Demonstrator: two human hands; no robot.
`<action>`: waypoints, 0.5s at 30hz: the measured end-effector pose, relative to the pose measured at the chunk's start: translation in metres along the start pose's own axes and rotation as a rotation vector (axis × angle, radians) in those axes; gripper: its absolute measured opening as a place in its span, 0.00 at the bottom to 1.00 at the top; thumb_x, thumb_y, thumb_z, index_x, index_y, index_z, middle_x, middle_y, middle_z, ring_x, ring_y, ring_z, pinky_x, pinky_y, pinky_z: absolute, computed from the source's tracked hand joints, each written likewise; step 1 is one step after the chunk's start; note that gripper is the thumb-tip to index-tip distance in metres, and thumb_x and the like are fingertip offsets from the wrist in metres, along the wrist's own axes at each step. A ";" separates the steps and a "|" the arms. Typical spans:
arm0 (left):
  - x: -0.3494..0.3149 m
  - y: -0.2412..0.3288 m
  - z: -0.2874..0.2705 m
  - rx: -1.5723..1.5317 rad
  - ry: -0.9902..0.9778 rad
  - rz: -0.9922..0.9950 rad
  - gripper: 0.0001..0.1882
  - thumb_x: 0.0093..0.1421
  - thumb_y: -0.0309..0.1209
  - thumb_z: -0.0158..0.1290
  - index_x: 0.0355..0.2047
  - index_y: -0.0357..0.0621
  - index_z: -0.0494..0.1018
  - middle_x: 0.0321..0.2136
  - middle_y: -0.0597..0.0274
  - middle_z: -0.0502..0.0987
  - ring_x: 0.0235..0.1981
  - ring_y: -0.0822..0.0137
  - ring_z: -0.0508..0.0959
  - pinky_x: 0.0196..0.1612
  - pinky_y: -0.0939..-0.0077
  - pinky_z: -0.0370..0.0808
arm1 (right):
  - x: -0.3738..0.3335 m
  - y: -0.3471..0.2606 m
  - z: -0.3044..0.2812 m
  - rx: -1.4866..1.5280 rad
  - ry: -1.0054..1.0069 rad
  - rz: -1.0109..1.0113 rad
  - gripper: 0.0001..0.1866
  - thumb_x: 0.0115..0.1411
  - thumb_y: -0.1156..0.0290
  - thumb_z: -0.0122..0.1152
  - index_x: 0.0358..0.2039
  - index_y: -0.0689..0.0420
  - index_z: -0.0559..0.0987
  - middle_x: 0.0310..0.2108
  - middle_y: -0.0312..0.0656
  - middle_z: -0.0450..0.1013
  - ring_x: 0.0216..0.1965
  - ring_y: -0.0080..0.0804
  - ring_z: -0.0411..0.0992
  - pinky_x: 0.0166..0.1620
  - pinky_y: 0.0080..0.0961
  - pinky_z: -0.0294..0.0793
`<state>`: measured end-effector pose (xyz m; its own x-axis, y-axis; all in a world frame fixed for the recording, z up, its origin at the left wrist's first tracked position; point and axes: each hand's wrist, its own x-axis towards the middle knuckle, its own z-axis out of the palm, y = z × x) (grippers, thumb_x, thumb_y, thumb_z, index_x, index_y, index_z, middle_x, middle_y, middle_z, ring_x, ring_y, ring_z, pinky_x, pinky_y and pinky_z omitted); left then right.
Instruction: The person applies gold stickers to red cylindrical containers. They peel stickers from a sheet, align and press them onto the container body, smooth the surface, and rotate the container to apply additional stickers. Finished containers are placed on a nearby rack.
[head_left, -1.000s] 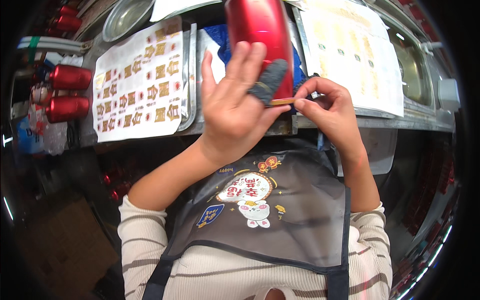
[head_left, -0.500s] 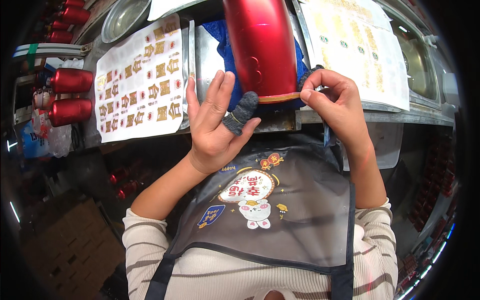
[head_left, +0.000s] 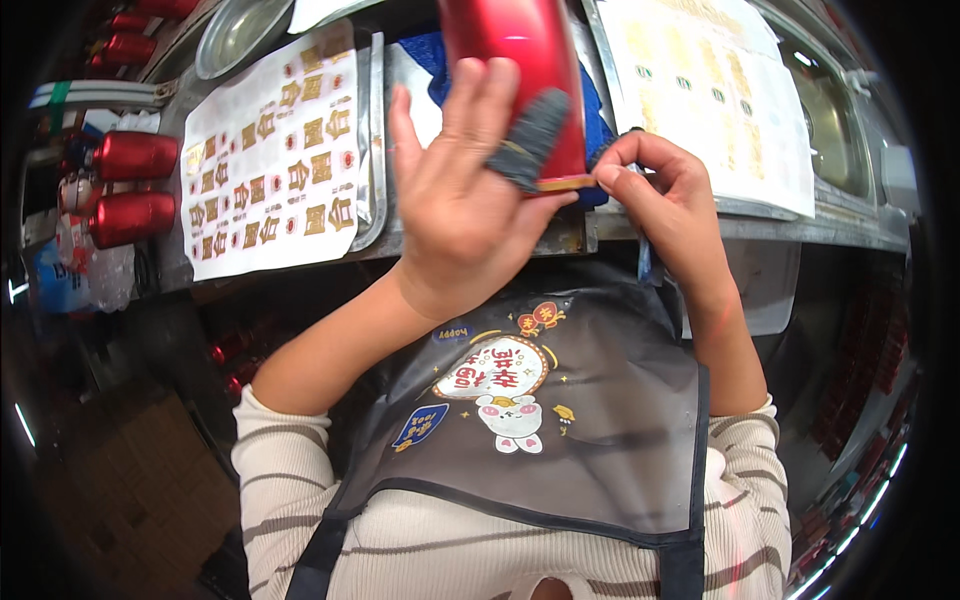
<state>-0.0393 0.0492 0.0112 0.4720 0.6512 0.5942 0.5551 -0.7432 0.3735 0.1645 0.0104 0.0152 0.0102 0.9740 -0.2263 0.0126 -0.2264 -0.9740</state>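
Resting at the counter's (head_left: 800,228) near edge, red cylinder (head_left: 510,60) upright. Left hand (head_left: 465,195): fingers spread flat against its side, grey pad (head_left: 528,140) under the fingertips. Right hand (head_left: 665,195): thumb and forefinger pinched on the gold strip (head_left: 562,183) along its lower rim.

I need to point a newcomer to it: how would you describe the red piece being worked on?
On the metal bench, between two sticker sheets, stands a glossy red curved shell. The left hand presses on it; the right hand pinches its lower edge. Unlike the red cylinders far left, it is large and curved.

Steel bench (head_left: 850,232), sticker sheets (head_left: 270,165), blue cloth (head_left: 440,62), metal bowl (head_left: 238,32)
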 end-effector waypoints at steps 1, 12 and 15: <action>-0.006 -0.007 0.001 -0.037 0.018 -0.005 0.38 0.39 0.32 0.70 0.55 0.38 0.74 0.63 0.43 0.65 0.65 0.47 0.64 0.63 0.34 0.50 | 0.000 0.000 0.004 0.021 0.022 -0.003 0.05 0.60 0.74 0.61 0.31 0.63 0.78 0.29 0.30 0.73 0.27 0.10 0.65 0.31 0.09 0.64; -0.066 -0.016 -0.010 -0.137 -0.074 -0.149 0.19 0.49 0.31 0.68 0.40 0.35 0.80 0.63 0.38 0.63 0.65 0.43 0.64 0.66 0.35 0.40 | -0.012 0.002 0.060 -0.527 0.327 -0.275 0.34 0.46 0.55 0.75 0.41 0.60 0.63 0.35 0.47 0.65 0.35 0.43 0.70 0.37 0.36 0.72; -0.065 -0.014 -0.007 -0.133 -0.070 -0.144 0.19 0.49 0.31 0.67 0.41 0.37 0.80 0.64 0.39 0.63 0.64 0.43 0.64 0.66 0.36 0.36 | -0.010 0.001 0.061 -0.496 0.355 -0.246 0.32 0.47 0.57 0.74 0.40 0.60 0.63 0.34 0.46 0.65 0.33 0.40 0.70 0.36 0.33 0.71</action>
<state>-0.0827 0.0162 -0.0272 0.4430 0.7581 0.4785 0.5276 -0.6520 0.5445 0.1038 0.0004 0.0153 0.2760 0.9556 0.1036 0.5149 -0.0560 -0.8554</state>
